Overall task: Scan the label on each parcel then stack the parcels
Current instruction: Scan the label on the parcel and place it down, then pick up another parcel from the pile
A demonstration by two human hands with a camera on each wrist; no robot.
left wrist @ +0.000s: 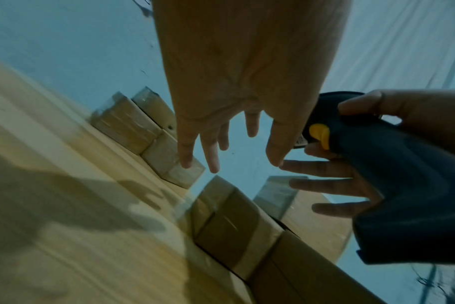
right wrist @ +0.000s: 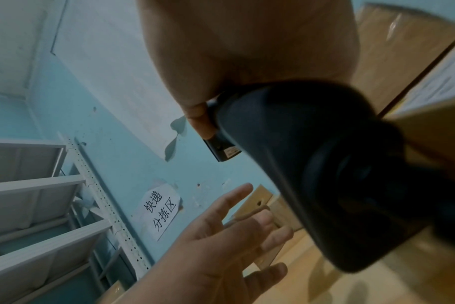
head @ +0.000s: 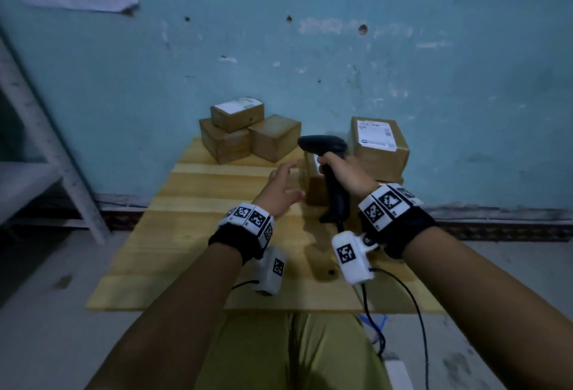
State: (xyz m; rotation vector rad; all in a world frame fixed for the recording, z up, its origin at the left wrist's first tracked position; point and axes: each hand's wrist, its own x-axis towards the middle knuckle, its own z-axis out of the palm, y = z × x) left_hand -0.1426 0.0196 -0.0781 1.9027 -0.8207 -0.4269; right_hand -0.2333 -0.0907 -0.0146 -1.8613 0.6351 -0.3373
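Right hand point(head: 347, 175) grips the scanner point(head: 328, 153) at frame centre; left hand point(head: 283, 188), fingers point(left wrist: 210, 152) spread and holding nothing, hovers just left of a parcel point(head: 313, 185).

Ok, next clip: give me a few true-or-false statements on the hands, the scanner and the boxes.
1. The right hand holds the black scanner by its grip. True.
2. The left hand grips a box. False: its fingers are spread and hold nothing.
3. Three boxes sit grouped at the table's far left, one box with a label on top. True.
4. The large box at the right has no label. False: a white label covers its top.
5. The scanner lies on the table. False: it is held above it.
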